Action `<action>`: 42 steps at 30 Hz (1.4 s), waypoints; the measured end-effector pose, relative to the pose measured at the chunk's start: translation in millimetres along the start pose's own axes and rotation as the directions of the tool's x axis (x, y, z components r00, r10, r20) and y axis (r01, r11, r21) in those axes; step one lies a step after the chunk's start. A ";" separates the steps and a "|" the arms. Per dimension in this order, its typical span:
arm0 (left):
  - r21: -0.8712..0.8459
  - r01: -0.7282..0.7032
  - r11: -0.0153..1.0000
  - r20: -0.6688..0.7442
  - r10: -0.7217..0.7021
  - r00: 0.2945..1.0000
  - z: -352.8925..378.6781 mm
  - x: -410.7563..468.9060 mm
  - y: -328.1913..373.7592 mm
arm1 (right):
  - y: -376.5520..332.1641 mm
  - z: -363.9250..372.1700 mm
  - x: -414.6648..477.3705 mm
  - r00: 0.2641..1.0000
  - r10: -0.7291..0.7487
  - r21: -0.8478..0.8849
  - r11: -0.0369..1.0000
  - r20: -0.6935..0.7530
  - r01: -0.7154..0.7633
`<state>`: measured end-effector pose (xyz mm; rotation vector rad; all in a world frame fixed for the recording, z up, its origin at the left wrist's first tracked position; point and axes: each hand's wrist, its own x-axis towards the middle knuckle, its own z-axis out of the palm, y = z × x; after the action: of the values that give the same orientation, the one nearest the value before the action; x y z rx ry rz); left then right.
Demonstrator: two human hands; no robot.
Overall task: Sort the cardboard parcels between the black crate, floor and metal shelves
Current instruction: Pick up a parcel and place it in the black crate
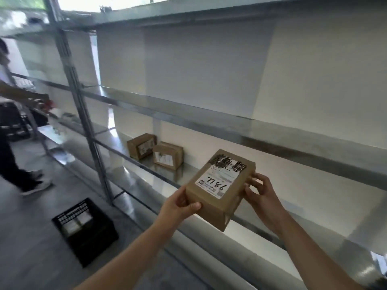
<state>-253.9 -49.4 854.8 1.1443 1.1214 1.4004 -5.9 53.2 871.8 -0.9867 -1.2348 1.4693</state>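
Cardboard parcel (219,187) held in both hands at the metal shelves (209,120).

Label face up, it hangs over a shelf's front edge, long axis pointing away toward the wall, scribbled end farthest. The left hand (178,208) grips its near-left corner, thumb on top; the right hand (258,191) pinches its right side with curled fingers.

- The bare left arm (136,248) comes in from the bottom centre of the frame and reaches up and to the right.
- The left hand (180,206) grips the near left corner of a parcel (219,185), thumb lying on its top face.
- The bare right arm (303,243) comes in from the lower right corner and reaches up and to the left.
- The right hand (261,191) holds the parcel's right edge, fingers curled against it.
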 end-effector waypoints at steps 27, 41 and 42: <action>-0.209 0.094 0.973 -0.316 -0.158 0.935 -156.9 -68.7 31.4 | 38.8 261.9 19.7 0.997 0.066 -0.190 0.980 0.041 -0.057; -0.292 -0.086 0.953 -0.571 -0.102 0.814 -394.6 -124.2 40.4 | 87.1 517.2 3.6 0.793 0.266 -0.210 0.962 0.548 -0.177; -0.279 -0.097 0.955 -0.590 -0.091 0.803 -407.0 -129.2 42.0 | 93.1 528.2 1.2 0.776 0.294 -0.203 0.955 0.558 -0.216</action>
<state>-650.2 -211.9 829.9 0.4811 1.2713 1.9330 -528.3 -68.6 867.9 -0.8293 -1.6993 2.0297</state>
